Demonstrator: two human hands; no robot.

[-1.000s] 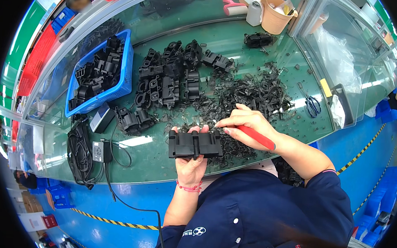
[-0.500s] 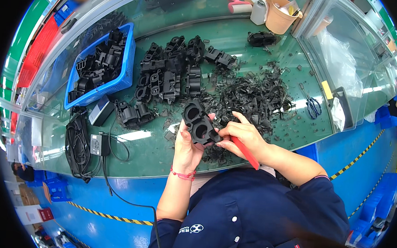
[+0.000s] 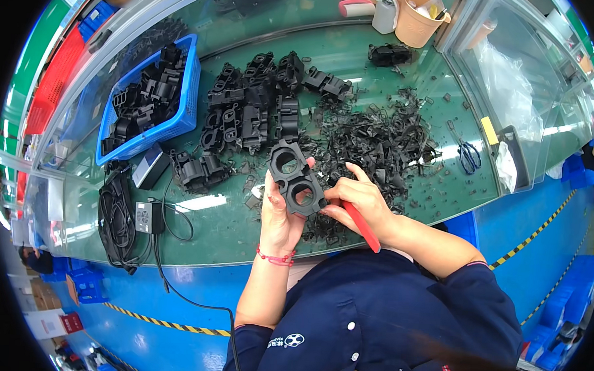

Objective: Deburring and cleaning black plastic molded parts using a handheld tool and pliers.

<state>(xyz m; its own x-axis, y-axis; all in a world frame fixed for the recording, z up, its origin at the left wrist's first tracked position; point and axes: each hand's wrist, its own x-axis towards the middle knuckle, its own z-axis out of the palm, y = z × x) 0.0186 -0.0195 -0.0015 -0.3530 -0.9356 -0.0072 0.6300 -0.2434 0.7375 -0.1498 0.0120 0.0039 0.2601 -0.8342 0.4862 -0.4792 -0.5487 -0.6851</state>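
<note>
My left hand [image 3: 280,219] is closed around a black plastic part [image 3: 291,177] with two large round holes, held above the table's near edge. In my right hand [image 3: 366,204] is a red-handled tool [image 3: 363,228]; its working end is hidden behind my fingers and the part. The right fingertips meet the part's right side, near the lower hole. Just beyond both hands lies a wide heap of black plastic scraps [image 3: 386,146]. To the left of that heap, several similar black moulded parts [image 3: 253,126] stand grouped together.
A blue basket [image 3: 192,106] full of black parts stands at the left. Near it are a small boxy device [image 3: 151,166], coiled black cable [image 3: 115,226] and a power adapter [image 3: 149,217]. Dark-handled scissors [image 3: 470,157] lie right; a peach bucket [image 3: 416,27] stands at the back.
The black part has been tilted so its two holes face up more squarely and the table shows through them. My right hand and the red-handled tool have shifted slightly left.
</note>
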